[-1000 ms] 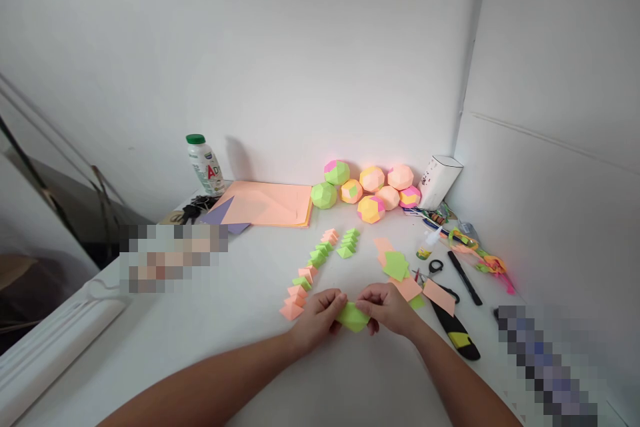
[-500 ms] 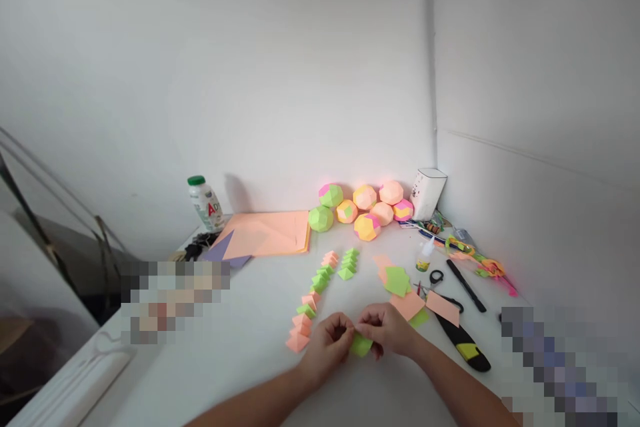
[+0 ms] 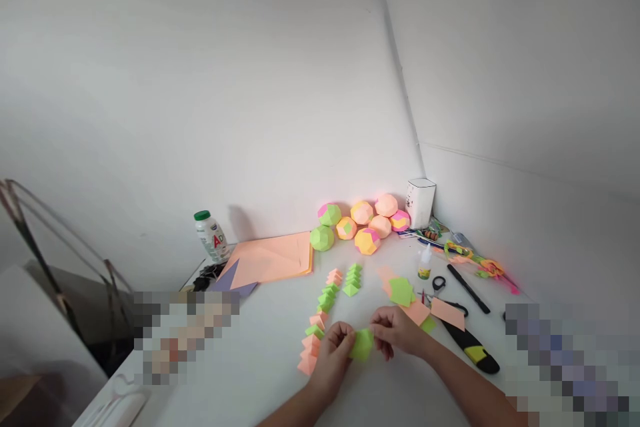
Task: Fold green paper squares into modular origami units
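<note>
In the head view a small green paper piece (image 3: 362, 345) is between my two hands over the table. My left hand (image 3: 336, 352) is closed, its thumb and fingers pinching the piece's left side. At the opposite edge, my right hand (image 3: 399, 331) is closed, its thumb and curled fingertips at the paper's upper right. Left of my hands, folded orange and green paper units (image 3: 311, 345) form a row running away from me. A shorter row of green folded units (image 3: 353, 279) stands beyond them.
Paper balls (image 3: 367, 241) cluster by the wall. Right of my hands lie cut paper (image 3: 401, 291), scissors (image 3: 439, 283), a glue bottle (image 3: 425, 263), a black pen (image 3: 469, 288) and a black-yellow cutter (image 3: 475, 349). Orange sheets (image 3: 270, 259) and a green-capped bottle (image 3: 212, 237) are at left.
My hands have moved apart slightly, and more of the green paper piece shows between them. The view has tilted, so the table items appear lower.
</note>
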Available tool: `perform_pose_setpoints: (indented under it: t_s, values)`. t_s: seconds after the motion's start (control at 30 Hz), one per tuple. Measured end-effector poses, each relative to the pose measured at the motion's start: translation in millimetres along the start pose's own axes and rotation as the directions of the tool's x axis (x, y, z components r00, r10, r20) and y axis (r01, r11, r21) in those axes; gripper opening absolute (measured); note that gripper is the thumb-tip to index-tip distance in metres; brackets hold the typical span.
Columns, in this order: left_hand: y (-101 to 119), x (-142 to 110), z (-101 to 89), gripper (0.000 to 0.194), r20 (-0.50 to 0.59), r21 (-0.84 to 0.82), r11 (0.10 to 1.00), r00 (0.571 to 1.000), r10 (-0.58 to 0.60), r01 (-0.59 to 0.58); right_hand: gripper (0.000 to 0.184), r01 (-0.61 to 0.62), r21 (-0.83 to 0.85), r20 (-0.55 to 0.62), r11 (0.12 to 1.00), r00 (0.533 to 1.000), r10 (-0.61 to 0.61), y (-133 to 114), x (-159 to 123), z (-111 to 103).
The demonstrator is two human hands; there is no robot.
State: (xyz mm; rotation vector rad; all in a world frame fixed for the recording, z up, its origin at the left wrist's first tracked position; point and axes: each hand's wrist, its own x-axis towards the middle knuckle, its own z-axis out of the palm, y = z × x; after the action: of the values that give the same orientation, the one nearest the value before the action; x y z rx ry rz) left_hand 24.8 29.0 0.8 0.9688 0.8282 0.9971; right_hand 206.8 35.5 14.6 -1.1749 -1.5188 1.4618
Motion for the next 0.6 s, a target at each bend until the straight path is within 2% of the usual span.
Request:
perform_pose_setpoints:
  t_s: [0.1, 0.2, 0.37, 0.6]
  values:
    - [4, 0, 1.2, 0.044, -0.063, 0.026, 1.0, 0.998, -0.014, 0.016, 0.04, 0.035, 0.084, -0.035, 0.996, 0.999, -0.032, -5, 2, -3]
    - [4, 1, 2.7, 0.044, -0.072, 0.036, 0.999, 0.997, -0.015, 0.018, 0.046, 0.024, 0.14, -0.068, 0.99, 0.998, -0.015, -7, 4, -2]
    - [2, 2, 3.7, 0.043, -0.054, 0.05, 0.999, 0.999, -0.005, 0.008, 0.042, 0.071, 0.133, -0.041, 0.988, 0.997, -0.067, 4, 6, 3]
    - [-7, 3, -2.0, 0.038, 0.022, 0.107, 0.994, 1.0, 0.005, -0.007, 0.035, 0.052, 0.107, -0.075, 0.993, 0.996, -0.044, 12, 6, 10]
